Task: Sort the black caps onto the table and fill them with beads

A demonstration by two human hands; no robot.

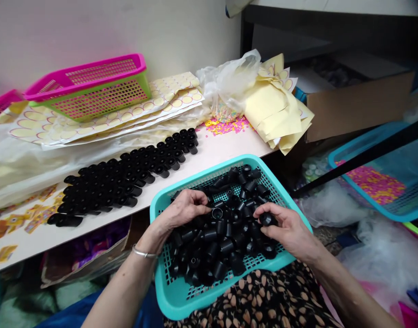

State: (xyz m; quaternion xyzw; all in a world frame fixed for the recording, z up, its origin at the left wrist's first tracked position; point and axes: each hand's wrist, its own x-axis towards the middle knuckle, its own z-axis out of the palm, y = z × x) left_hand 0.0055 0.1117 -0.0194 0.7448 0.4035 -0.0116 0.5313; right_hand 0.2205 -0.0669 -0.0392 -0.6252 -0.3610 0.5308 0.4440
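A teal plastic basket point(168, 296) rests on my lap, half full of loose black plastic caps point(226, 246). My left hand point(185, 209) reaches into the basket with curled fingers pinching one black cap near its middle. My right hand point(286, 228) is over the basket's right side, fingers closed round another black cap point(267, 219). On the white table to the left, many black caps point(127, 177) lie lined up in neat rows.
Stacked pink and green baskets point(93, 86) sit on sticker sheets point(168, 98) at the back. A clear bag point(229, 82), yellow backing paper point(273, 109) and small coloured bits point(226, 125) lie by a cardboard box point(359, 105). A blue basket point(383, 177) stands right.
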